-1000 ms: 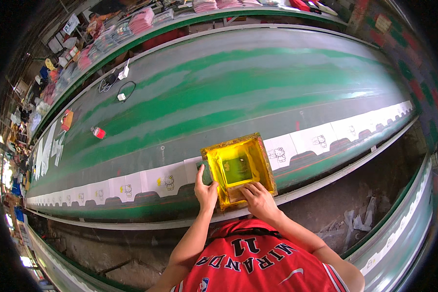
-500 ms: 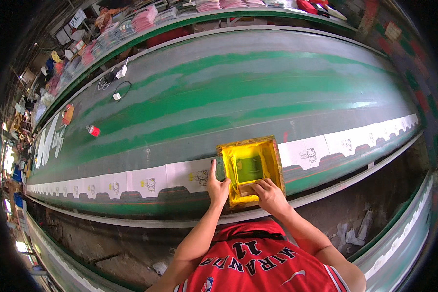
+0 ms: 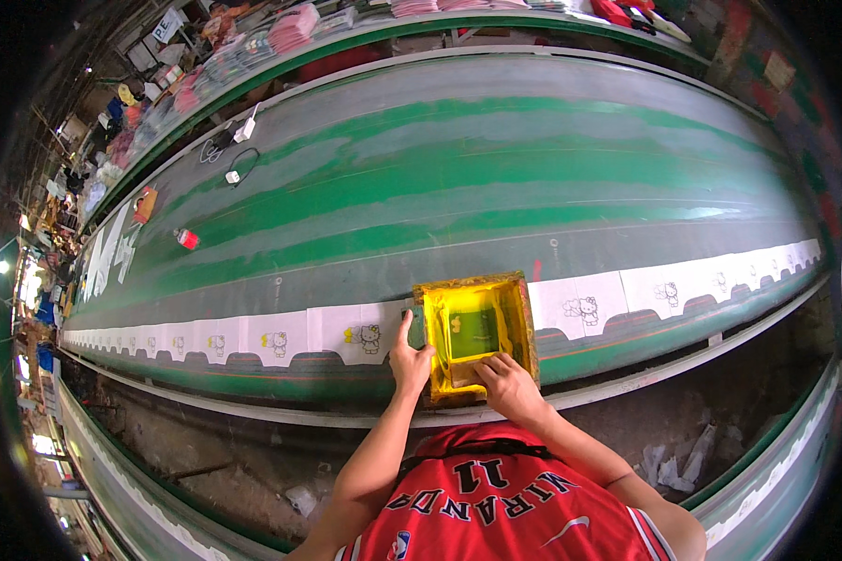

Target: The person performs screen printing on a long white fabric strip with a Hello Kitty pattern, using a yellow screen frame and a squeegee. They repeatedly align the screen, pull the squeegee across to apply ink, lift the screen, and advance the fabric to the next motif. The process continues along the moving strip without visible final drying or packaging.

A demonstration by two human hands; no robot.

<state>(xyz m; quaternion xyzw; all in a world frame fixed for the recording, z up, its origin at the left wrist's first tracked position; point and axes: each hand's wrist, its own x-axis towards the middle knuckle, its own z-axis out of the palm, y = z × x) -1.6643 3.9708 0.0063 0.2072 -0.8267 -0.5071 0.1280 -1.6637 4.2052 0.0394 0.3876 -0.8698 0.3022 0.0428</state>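
A wooden-sided screen printing frame (image 3: 530, 323), smeared with yellow ink, lies over the strip of white printed pieces in front of me. My left hand (image 3: 409, 363) grips its left edge, the index finger stretched up along the side and the thumb against it. Inside the frame, at the near end, my right hand (image 3: 512, 385) closes on a small wooden squeegee (image 3: 464, 374). The mesh window (image 3: 474, 333) shows greenish beyond the squeegee. Left of the frame, a white piece (image 3: 330, 321) carries a cartoon cat outline with yellow beside it. The piece right of it (image 3: 554, 301) has only the dark outline visible.
The long green and grey table (image 3: 393, 201) stretches far both ways. A red-labelled bottle (image 3: 187, 239), a white charger with a cable (image 3: 233, 177) and a power strip (image 3: 245, 128) lie on its left part. Stacks of pink pieces (image 3: 294, 28) stand on another table behind.
The whole view has shifted slightly. More of the yellow on the print left of the frame now shows. Both hands keep their holds, with the squeegee still at the frame's near end.
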